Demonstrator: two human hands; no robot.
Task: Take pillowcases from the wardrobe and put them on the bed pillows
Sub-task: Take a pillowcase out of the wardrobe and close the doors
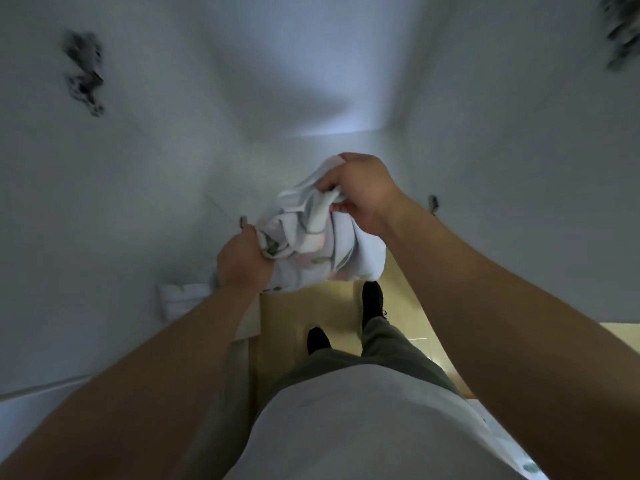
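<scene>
— Pillowcase (pixel 311 237): where is it?
— Bunched up in the air in front of the person, white with a faint pink and green print, held between both hands above the yellow floor (pixel 287 317).
— How do the hands grip it?
— The left hand (pixel 242 261) is closed around its lower left edge. The right hand (pixel 360 192) is clenched on the top folds.
— Anything else?
— White wardrobe (pixel 138 168) panels around; black shoes (pixel 372 301) below.
</scene>
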